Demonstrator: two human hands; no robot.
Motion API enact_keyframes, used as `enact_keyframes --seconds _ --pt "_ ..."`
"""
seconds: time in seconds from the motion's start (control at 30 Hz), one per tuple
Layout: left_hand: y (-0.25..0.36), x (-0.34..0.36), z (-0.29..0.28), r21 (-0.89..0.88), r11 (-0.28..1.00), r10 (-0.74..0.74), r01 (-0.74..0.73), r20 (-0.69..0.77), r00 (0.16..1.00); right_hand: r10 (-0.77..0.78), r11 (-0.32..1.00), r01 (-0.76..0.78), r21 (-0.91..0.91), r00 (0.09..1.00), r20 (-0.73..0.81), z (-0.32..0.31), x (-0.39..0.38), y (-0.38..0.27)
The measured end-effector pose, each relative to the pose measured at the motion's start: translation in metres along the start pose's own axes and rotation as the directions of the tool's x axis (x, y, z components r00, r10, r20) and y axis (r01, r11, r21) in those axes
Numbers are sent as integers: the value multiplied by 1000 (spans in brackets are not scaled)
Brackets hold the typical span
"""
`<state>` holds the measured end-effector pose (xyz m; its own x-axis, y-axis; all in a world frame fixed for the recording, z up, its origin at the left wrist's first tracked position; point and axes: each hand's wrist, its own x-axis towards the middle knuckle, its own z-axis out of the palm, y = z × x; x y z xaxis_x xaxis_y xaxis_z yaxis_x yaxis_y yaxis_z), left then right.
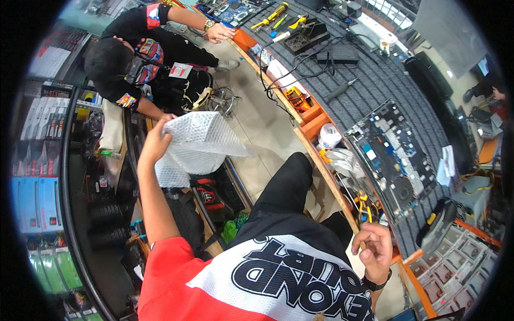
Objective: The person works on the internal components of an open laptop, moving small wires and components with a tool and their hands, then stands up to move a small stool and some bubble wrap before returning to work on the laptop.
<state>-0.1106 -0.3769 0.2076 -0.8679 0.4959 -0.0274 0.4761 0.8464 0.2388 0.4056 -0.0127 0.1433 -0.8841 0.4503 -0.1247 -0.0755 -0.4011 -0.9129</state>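
A crumpled sheet of clear bubble wrap [201,140] hangs at the left, its upper edge pinched in my left hand [156,142]. My left arm stretches forward over an open drawer. My right hand [373,251] is raised beside the workbench edge, loosely curled with its fingers apart and nothing seen in it. Nearest to it are yellow-handled pliers [365,206] in the bench's open drawer. On the bench beyond lies an opened laptop base [393,160] with its circuit board and fan exposed.
A seated person [144,59] is close to the bubble wrap, one hand on the bench end. The ribbed grey bench mat [369,85] bears a black power adapter [337,55], cables and screwdrivers. Shelves of packaged goods [40,203] line the left. Plastic drawers [455,273] stand at lower right.
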Motion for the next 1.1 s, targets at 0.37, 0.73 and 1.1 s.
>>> enact_keyframes --seconds 0.37,0.73,1.1 --pt "-50 -67 34 -45 983 -183 178 -157 970 -114 943 53 -327 979 -170 -26 -128 -164" --pt "-13 -77 131 -184 932 -355 311 -299 886 81 866 -194 -461 964 -253 -73 -99 -199" --pt "23 -128 142 -330 925 -284 189 -266 921 29 891 -105 -443 984 -175 -126 -191 -181"
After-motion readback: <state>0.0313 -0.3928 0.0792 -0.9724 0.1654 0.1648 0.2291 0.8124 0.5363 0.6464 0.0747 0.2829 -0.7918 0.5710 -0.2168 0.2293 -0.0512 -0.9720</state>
